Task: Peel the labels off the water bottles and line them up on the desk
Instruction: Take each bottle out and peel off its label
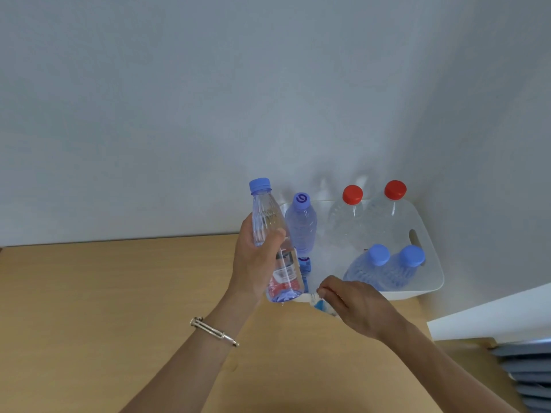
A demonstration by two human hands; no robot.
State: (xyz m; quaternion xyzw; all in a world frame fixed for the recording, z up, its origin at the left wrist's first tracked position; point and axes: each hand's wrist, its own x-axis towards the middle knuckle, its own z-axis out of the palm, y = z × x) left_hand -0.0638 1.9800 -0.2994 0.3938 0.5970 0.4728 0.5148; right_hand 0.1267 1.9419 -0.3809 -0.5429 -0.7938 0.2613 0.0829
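Note:
My left hand (256,260) grips a clear blue-capped water bottle (269,222) in the air above the wooden desk (119,308), tilted slightly, with a red and white label still showing low on it. My right hand (357,305) pinches a strip of clear and blue label film (320,304) just right of the bottle's base. A white tray (429,263) behind holds several bottles: one blue-capped bottle (301,225) standing, two red-capped ones (351,216) at the back, two blue-capped ones (384,269) in front.
The desk ends at a grey wall (208,114) close behind the tray. A white surface (492,314) and stacked grey slats (527,374) lie at the right edge. A silver bracelet (214,330) circles my left wrist.

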